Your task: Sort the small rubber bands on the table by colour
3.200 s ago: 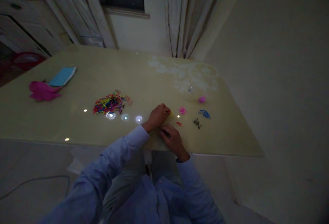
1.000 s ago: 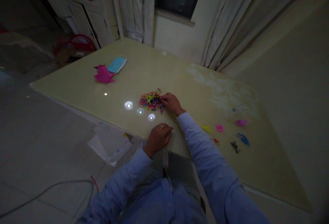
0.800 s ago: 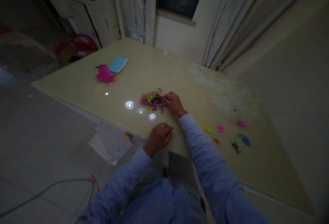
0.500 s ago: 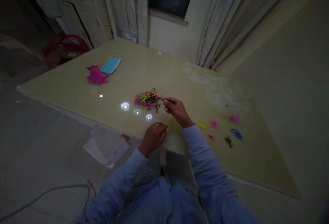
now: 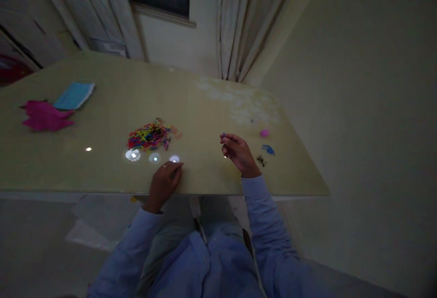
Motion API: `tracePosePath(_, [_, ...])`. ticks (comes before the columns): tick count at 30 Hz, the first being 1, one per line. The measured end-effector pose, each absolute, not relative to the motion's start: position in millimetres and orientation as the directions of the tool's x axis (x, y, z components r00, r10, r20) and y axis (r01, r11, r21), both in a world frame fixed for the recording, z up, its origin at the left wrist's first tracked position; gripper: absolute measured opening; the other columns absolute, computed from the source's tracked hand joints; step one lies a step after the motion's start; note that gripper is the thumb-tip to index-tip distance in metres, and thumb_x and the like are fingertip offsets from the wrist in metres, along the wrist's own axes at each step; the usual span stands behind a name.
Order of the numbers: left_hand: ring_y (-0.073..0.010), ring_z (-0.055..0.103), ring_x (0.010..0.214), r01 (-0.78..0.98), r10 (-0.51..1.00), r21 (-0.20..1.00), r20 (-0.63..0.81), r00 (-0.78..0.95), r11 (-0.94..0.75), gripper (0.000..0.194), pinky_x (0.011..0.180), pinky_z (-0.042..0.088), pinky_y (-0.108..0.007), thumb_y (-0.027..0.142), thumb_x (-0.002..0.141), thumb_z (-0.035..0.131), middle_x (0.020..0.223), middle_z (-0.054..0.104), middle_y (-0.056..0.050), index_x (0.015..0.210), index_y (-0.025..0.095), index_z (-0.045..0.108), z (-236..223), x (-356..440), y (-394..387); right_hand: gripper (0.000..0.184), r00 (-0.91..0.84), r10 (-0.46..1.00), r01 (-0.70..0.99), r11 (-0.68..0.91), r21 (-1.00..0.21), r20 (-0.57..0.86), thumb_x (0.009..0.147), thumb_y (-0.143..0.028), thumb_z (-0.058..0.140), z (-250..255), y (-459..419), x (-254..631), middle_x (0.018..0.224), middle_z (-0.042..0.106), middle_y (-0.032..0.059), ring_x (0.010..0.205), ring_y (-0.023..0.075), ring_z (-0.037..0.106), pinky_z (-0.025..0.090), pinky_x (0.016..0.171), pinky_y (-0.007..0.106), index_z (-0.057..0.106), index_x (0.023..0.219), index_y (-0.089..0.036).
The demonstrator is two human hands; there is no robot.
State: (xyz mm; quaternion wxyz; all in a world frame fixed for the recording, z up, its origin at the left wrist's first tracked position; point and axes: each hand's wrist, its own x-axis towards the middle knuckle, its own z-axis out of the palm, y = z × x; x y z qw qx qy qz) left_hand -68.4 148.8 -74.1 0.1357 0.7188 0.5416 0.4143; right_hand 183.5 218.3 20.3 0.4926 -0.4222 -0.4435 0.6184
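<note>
your right hand (image 5: 239,153) pinches a small blue piece (image 5: 223,135) at its fingertips, over the table (image 5: 205,175), right of the mixed pile (image 5: 146,137) of coloured bits. left hand (image 5: 165,182) sits by the near edge, fingers drawn together; can't tell if it holds anything. right edge slants off toward the wall (image 5: 368,106). you've got room between pile and right hand, and behind both toward the curtain (image 5: 235,24). in the way rightward: black cluster (image 5: 261,161) near your right wrist, blue cluster (image 5: 268,149) behind it, then a pink lump (image 5: 264,132). far left, light blue mask (image 5: 75,95), crumpled magenta item (image 5: 48,115) just beside it.
</note>
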Motion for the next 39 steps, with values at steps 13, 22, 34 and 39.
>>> tracePosePath(13, [-0.0197,0.066,0.082,0.743,0.885,0.571,0.463,0.059,-0.348,0.028,0.078,0.051,-0.031,0.036,0.091,0.047,0.092,0.071,-0.007,0.095,0.018,0.069,-76,-73,154,0.025,0.339,0.902,0.779,-0.108,-0.618,0.269,0.077,-0.029,0.057,-36,217,413,0.092,0.073,0.0158,0.08,0.0221,0.063,0.049,0.079,0.037,0.073,0.086,-0.012])
tracePosePath(22, [-0.0202,0.066,0.081,0.779,0.888,0.537,0.457,0.054,-0.324,0.032,0.077,0.051,-0.031,0.037,0.09,0.046,0.09,0.072,-0.008,0.093,0.017,0.07,-75,-73,155,0.027,0.202,0.933,0.845,-0.013,-0.534,0.297,0.084,-0.036,0.056,-49,223,417,0.095,0.072,0.012,0.088,0.0233,0.063,0.049,0.084,0.039,0.075,0.089,-0.017])
tracePosePath(34, [-0.0184,0.064,0.086,0.725,0.919,0.629,0.393,0.014,-0.28,0.027,0.081,0.05,-0.031,0.033,0.091,0.047,0.092,0.07,-0.008,0.095,0.017,0.069,-75,-69,155,0.028,-0.009,0.927,0.641,0.293,-0.71,0.375,0.089,-0.039,0.057,-28,182,287,0.093,0.071,0.0086,0.076,0.0182,0.062,0.05,0.069,0.03,0.073,0.098,-0.018])
tracePosePath(39, [-0.0154,0.063,0.077,0.658,0.944,0.717,0.328,-0.027,-0.231,0.027,0.073,0.051,-0.028,0.035,0.088,0.052,0.09,0.069,-0.005,0.1,0.019,0.069,-70,-75,160,0.025,-0.235,0.916,0.538,0.401,-0.741,0.324,0.091,-0.034,0.055,-44,174,215,0.09,0.07,0.0072,0.073,0.0164,0.062,0.05,0.069,0.029,0.071,0.103,-0.019])
